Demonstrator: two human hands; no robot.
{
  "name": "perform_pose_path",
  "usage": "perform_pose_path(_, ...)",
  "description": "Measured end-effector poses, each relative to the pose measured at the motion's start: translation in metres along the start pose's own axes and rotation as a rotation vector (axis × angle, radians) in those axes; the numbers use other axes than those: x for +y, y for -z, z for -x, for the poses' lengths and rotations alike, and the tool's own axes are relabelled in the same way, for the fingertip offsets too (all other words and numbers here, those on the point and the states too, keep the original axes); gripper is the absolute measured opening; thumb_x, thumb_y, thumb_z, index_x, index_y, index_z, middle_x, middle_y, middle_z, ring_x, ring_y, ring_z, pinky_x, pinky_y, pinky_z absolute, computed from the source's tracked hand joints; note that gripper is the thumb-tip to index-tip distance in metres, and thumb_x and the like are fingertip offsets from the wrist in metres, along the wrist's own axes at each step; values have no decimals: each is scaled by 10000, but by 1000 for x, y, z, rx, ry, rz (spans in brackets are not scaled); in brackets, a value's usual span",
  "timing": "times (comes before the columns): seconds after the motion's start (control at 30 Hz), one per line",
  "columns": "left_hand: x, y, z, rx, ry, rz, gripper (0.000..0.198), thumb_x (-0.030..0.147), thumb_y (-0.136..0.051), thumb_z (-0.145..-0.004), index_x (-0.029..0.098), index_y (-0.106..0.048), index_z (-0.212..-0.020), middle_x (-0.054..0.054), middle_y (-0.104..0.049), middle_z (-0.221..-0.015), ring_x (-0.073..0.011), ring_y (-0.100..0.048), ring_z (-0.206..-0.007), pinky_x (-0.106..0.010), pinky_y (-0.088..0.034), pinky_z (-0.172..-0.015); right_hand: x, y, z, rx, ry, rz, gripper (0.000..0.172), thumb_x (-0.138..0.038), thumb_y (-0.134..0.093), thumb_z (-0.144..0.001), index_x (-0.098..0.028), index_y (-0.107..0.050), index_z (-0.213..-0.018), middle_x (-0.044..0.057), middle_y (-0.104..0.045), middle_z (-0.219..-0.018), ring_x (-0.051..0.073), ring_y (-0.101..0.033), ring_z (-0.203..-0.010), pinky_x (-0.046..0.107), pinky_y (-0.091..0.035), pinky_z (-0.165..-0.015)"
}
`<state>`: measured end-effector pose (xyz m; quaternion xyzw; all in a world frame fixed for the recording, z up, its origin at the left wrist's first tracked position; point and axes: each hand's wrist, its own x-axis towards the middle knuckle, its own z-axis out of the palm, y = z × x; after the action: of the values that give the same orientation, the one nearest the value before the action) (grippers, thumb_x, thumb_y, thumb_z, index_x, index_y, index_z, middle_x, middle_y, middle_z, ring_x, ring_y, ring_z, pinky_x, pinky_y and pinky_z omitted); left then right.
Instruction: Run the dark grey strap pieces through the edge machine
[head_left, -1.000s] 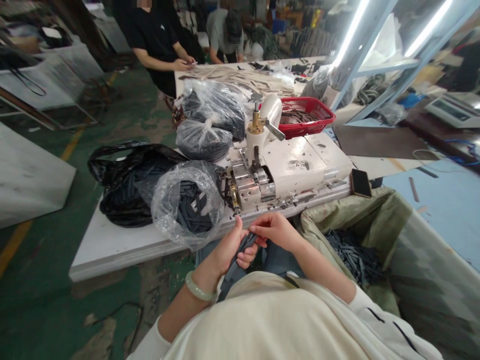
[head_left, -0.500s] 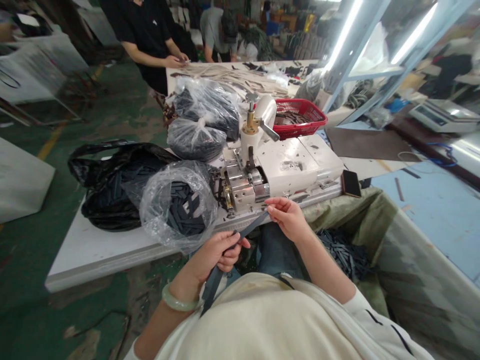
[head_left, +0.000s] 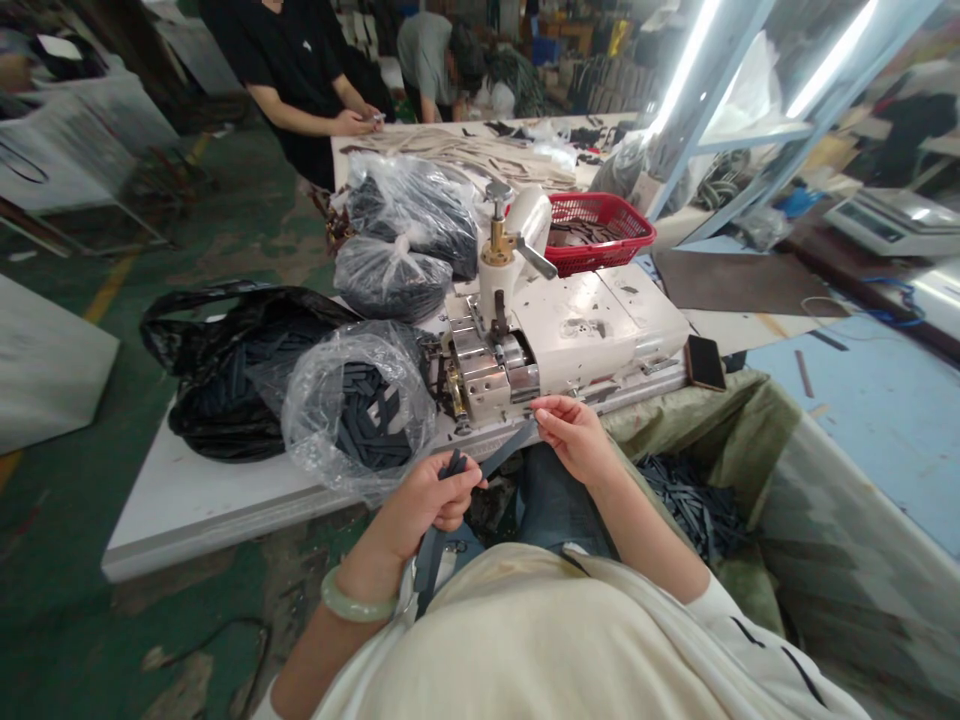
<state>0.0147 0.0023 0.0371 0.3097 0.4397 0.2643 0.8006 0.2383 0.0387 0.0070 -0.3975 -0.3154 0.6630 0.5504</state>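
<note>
left hand (head_left: 435, 492) grips dark strips (head_left: 429, 562), right hand (head_left: 579, 442) pinches one's end; black shirt's (head_left: 274, 60) white mark (head_left: 306, 45), too small to read!

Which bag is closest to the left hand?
The open clear plastic bag, just beyond the left hand; the black plastic bag and other clear bags lie farther away.

Matt grey strip (head_left: 511, 446), smooth glossy machine casing (head_left: 611, 305), crinkled plastic bag (head_left: 307, 408)

Green floor (head_left: 247, 200) is being crossed by a yellow line (head_left: 111, 285) left of the far table (head_left: 341, 162), a rack (head_left: 697, 122) being lit right of it.
</note>
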Motion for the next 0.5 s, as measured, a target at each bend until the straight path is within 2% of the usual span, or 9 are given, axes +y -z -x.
perform_pose_path(0.1, -1, -1, -1, 6, -23, -5, 304, 372, -757, -705, 166, -536, -735, 136, -270, -432, -5, -154, -369, -127, -142, -346, 6, -2, 5, -87, -62, -98, 292, -433, -729, -755, -190, -723, -917, 11, -599, -697, 98, -459, -575, 224, -390, -517)
perform_pose_path(0.17, -1, 0, 0, 6, -33, -6, 299, 371, -751, -711, 167, -535, -734, 140, -257, -433, -6, -149, -371, -129, -138, -347, 12, -5, 10, -171, -109, -182, 346, -486, -682, -791, -211, -710, -999, 39, -645, -853, 105, -505, -641, 230, -426, -565)
perform_pose_path(0.23, 0, 0, 0, 5, -34, -15, 298, 374, -747, -716, 169, -531, -732, 140, -257, -434, -6, -149, -372, -129, -137, -349, 18, -9, 15, -242, -139, -218, 370, -488, -690, -785, -238, -690, -1058, 55, -654, -1039, 108, -537, -708, 234, -445, -605)
perform_pose_path(0.3, 0, 1, 1, 0, -25, -27, 306, 383, -747, -716, 171, -527, -725, 140, -256, -432, -5, -151, -370, -127, -140, -350, 23, -14, 18, -283, -151, -216, 369, -459, -724, -762, -250, -683, -1064, 59, -652, -1114, 107, -548, -729, 234, -451, -625)
perform_pose_path(0.4, 0, 2, 0, -9, -10, -39, 319, 396, -748, -716, 170, -523, -723, 140, -256, -436, -2, -149, -371, -124, -143, -354, 30, -19, 17, -279, -135, -207, 318, -408, -773, -722, -233, -694, -976, 43, -692, -978, 87, -534, -648, 229, -451, -621)
perform_pose_path(0.5, -2, 3, -1, -20, 14, -50, 327, 416, -748, -716, 164, -547, -773, 140, -261, -437, -5, -154, -370, -129, -145, -353, 33, -22, 13, -210, -103, -149, 269, -388, -794, -693, -195, -697, -854, 30, -699, -805, 74, -509, -544, 221, -442, -557)
